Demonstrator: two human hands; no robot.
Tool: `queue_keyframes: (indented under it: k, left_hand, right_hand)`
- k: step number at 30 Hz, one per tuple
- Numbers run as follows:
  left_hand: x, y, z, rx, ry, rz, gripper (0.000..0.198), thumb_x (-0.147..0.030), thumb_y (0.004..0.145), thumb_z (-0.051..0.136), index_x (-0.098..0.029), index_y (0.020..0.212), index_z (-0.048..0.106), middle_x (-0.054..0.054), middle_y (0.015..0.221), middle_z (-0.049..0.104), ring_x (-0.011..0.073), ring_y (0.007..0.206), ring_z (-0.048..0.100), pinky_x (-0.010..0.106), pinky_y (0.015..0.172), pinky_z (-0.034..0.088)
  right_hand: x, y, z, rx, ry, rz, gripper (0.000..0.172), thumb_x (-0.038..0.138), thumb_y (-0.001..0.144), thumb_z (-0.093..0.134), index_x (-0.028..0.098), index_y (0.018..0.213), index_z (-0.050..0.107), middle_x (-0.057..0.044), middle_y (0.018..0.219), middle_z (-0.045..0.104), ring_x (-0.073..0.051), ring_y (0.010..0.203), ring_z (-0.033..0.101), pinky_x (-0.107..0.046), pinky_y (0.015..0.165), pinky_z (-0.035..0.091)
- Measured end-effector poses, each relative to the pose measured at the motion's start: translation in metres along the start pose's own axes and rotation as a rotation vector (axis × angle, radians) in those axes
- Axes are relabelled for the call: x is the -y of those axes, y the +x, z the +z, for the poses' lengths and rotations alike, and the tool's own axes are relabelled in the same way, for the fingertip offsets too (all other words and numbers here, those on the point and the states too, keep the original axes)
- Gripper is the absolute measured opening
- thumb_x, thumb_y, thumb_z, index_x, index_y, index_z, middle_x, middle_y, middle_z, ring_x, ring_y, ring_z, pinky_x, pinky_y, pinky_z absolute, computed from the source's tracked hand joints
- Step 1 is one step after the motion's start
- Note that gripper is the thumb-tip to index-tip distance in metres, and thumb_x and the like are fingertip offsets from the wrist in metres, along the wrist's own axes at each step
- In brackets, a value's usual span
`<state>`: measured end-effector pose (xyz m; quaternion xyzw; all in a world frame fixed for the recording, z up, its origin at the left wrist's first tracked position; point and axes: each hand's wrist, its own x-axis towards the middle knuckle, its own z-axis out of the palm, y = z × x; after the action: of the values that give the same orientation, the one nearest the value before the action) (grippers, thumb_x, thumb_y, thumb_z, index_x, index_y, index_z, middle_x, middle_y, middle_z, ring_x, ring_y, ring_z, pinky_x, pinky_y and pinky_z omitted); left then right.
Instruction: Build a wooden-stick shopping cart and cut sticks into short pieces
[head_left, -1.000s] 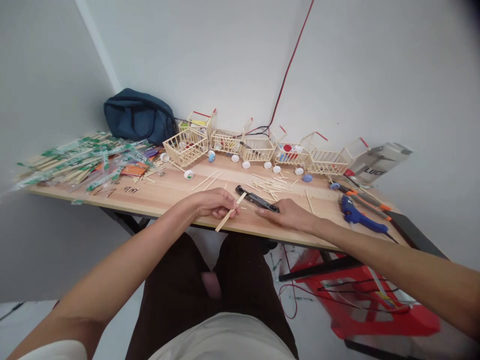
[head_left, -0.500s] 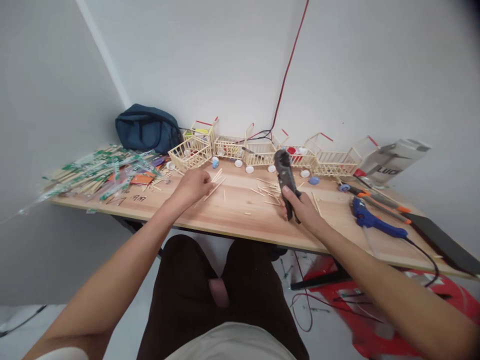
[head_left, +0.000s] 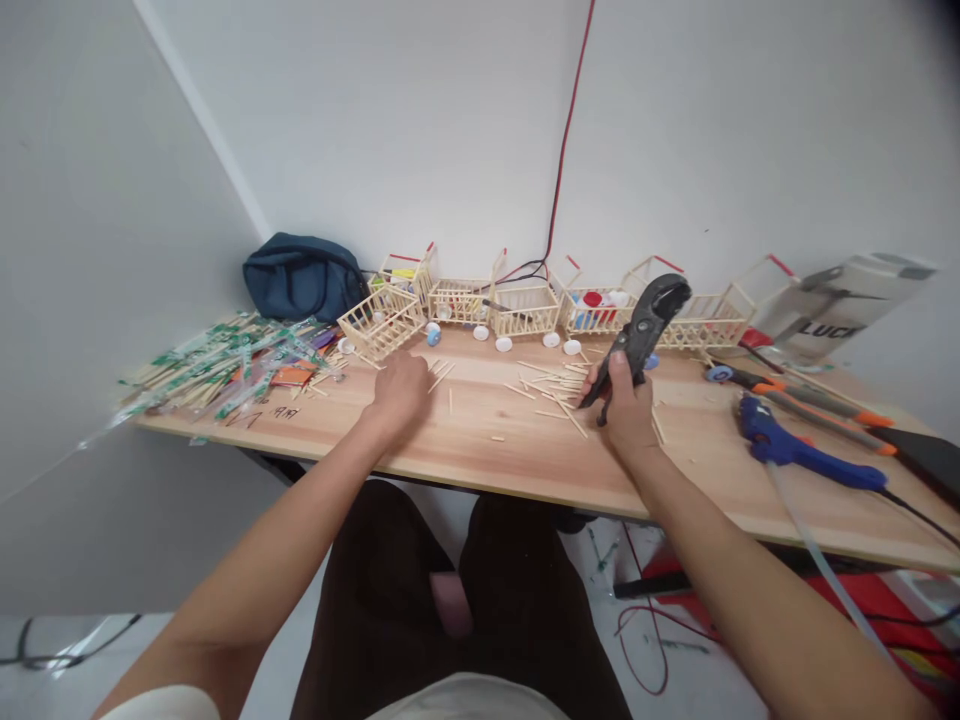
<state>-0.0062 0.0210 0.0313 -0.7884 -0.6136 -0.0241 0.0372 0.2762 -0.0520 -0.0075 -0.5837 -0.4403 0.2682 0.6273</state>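
Observation:
My left hand [head_left: 403,388] is on the tabletop, fingers curled downward and mostly hidden beneath it. Short thin wooden sticks [head_left: 441,374] lie right beside its fingers; whether it grips any is hidden. Wrapped around black pliers-like cutters [head_left: 636,340] is my right hand [head_left: 626,400], with the tool's head tilted up and to the right. A loose pile of cut sticks [head_left: 551,382] spreads just left of the cutters. Behind both hands stands a row of miniature stick-built carts with bottle-cap wheels, including a tilted basket [head_left: 382,322] near my left hand.
A blue bag [head_left: 304,277] and plastic-wrapped stick bundles [head_left: 217,370] occupy the left. On the right lie a blue glue gun [head_left: 806,450], orange-and-grey handled pliers [head_left: 825,405] and a printed box [head_left: 847,305]. The wooden tabletop [head_left: 450,450] ends close to my legs.
My right hand has shifted right, tipping the cutters' head rightward. The left hand has turned lower over the nearby sticks. The camera view has also shifted slightly.

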Motion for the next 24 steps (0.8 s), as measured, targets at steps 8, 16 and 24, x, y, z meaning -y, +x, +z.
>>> queue_keyframes:
  k: [8,16,24]
  left_hand:
    - [-0.005,-0.013,0.001,-0.013,0.057,0.060,0.030,-0.012,0.089,0.040,-0.008,0.103,0.066,0.020,0.106,0.063,0.0292,0.098,0.064,0.036,0.080,0.047]
    - [-0.017,-0.028,0.011,-0.176,-0.130,0.083,0.026,-0.030,0.095,0.041,-0.017,0.096,0.063,0.012,0.101,0.064,0.0265,0.100,0.059,0.034,0.081,0.044]
    - [-0.028,-0.031,0.017,-0.010,-0.294,0.152,0.013,-0.012,0.085,0.047,-0.018,0.083,0.057,0.009,0.097,0.063,0.0242,0.097,0.058,0.032,0.078,0.041]
  right_hand:
    - [-0.003,0.008,0.002,-0.014,0.072,-0.043,0.052,0.073,0.080,0.046,0.022,0.073,0.053,-0.004,0.062,0.056,-0.019,0.058,0.058,-0.033,0.059,0.051]
    - [-0.003,0.008,0.004,-0.020,0.084,-0.033,0.054,0.075,0.079,0.047,0.022,0.072,0.053,-0.004,0.063,0.056,-0.019,0.060,0.060,-0.033,0.059,0.051]
    - [-0.005,0.008,0.003,0.012,0.071,-0.066,0.053,0.074,0.080,0.048,0.022,0.071,0.054,-0.004,0.063,0.056,-0.017,0.056,0.056,-0.032,0.058,0.051]
